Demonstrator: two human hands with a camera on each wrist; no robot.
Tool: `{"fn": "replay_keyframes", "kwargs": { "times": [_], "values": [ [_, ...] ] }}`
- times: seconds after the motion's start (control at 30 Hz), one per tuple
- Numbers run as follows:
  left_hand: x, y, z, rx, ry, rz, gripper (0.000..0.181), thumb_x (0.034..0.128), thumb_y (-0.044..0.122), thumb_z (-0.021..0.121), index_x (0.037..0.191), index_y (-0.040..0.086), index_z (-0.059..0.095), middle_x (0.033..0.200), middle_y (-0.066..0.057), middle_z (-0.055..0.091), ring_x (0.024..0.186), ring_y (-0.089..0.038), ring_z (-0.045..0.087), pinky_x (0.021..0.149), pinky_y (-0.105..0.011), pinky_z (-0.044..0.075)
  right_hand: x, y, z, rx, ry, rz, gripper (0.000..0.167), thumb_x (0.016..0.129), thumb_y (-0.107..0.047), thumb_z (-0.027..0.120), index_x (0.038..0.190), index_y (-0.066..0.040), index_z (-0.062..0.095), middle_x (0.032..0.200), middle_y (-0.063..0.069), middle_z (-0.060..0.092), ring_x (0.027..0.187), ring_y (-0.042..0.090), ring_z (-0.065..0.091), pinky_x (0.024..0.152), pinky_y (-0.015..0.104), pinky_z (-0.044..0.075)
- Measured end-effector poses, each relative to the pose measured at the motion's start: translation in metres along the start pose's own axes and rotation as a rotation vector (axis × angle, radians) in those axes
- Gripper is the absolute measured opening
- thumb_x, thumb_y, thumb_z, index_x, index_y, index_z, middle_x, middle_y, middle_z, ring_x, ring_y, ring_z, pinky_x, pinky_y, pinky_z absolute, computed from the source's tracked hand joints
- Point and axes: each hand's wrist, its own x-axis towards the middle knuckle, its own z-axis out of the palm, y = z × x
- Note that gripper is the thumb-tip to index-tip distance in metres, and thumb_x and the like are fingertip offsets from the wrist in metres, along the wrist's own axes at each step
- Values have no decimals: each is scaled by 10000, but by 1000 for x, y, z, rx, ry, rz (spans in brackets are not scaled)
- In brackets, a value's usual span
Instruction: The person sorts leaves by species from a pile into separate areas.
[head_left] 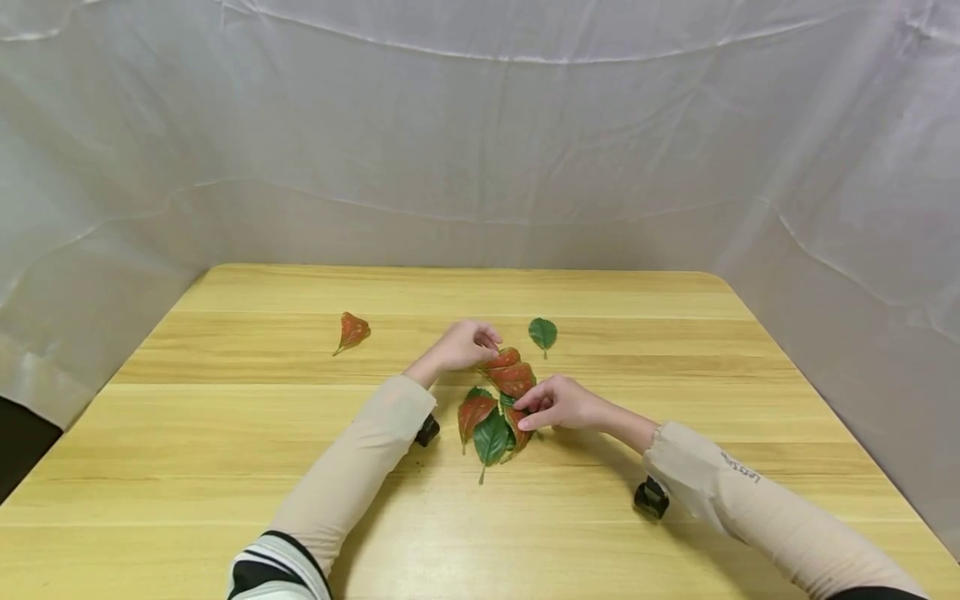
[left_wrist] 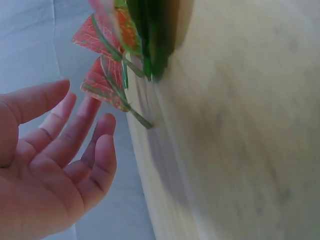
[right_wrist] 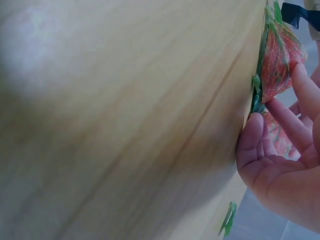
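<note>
Red and green leaves lie clustered and overlapping mid-table in the head view. At the cluster's top, two red leaves point(head_left: 512, 380) overlap near my left hand point(head_left: 467, 345). That hand's fingers point(left_wrist: 82, 122) are loosely bent, with thumb apart, beside red leaves point(left_wrist: 104, 77) in the left wrist view. My right hand point(head_left: 564, 403) is at the cluster's right side. Its thumb and index finger, spread apart, touch a red leaf point(right_wrist: 281, 60) in the right wrist view. Lower in the cluster are a green leaf point(head_left: 491, 438) and another red leaf point(head_left: 474, 413).
A single red leaf point(head_left: 352, 332) lies at the far left of the wooden table point(head_left: 247, 450). A lone green leaf point(head_left: 542, 333) is behind the cluster. Pale sheeting point(head_left: 480, 150) surrounds the table's back and sides.
</note>
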Motion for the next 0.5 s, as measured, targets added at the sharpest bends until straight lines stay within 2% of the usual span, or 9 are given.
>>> {"fn": "replay_keyframes", "kwargs": {
  "times": [0.13,0.3,0.5],
  "values": [
    [2,-1,3,-25,-10,13,183,823,7,611,999,-40,595,900,-132,634,865,-231,592,699,-275,477,0,0,0,-1,0,0,322,791,-138,683,1019,84,638,722,24,581,521,77,399,458,201,342],
    [3,-1,5,-13,-16,44,90,810,-24,617,890,-22,658,876,-110,654,851,-205,606,723,-257,474,1,1,0,-7,0,7,322,787,-146,687,1016,76,643,722,16,582,525,78,411,458,201,349],
    [5,-1,7,-11,-19,51,106,797,-72,604,848,-29,687,870,-103,664,836,-185,614,717,-235,474,2,1,0,-11,4,9,317,783,-143,690,1010,75,646,716,16,581,532,77,420,461,203,356]
  ]
}}
